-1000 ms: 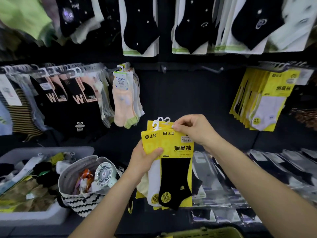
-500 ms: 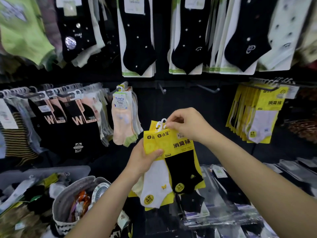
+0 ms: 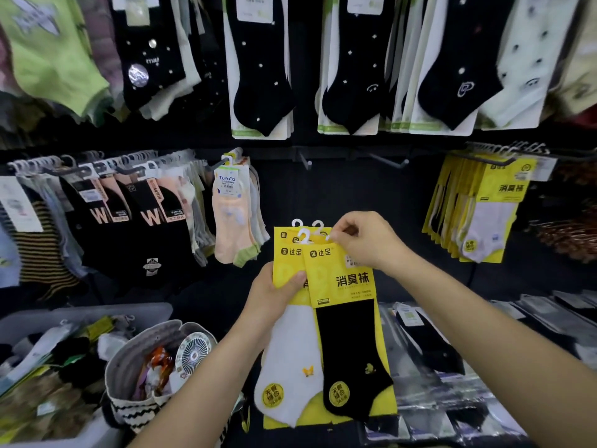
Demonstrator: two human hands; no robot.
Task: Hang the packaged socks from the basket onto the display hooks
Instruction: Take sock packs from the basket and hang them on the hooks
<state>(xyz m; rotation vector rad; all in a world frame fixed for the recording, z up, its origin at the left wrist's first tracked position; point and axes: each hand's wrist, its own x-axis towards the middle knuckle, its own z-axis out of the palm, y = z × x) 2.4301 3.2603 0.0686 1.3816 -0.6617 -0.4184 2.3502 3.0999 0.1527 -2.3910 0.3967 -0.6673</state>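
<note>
A fanned stack of yellow sock packs is in front of me: the front pack [image 3: 345,318] carries a black sock, the one behind it [image 3: 290,360] a white sock. My left hand [image 3: 274,294] grips the stack at its left edge, thumb across the yellow card. My right hand [image 3: 365,239] pinches the front pack's top right corner beside the white plastic hangers [image 3: 305,229]. Two bare display hooks [image 3: 305,160] [image 3: 387,160] stick out of the dark wall above the packs. A hook at the right [image 3: 484,158] holds matching yellow packs [image 3: 484,208].
A peach sock pack [image 3: 231,208] hangs left of the bare hooks, with black socks [image 3: 106,215] further left. Black and white socks [image 3: 261,69] fill the row above. A white bin [image 3: 80,313] and a zigzag basket [image 3: 142,412] with a small fan stand lower left. Clear-wrapped packs [image 3: 452,360] lie lower right.
The view tilted up and down again while both hands kept their hold. The packs fanned apart slightly, and the right hand's pinch sits at the front pack's upper corner.
</note>
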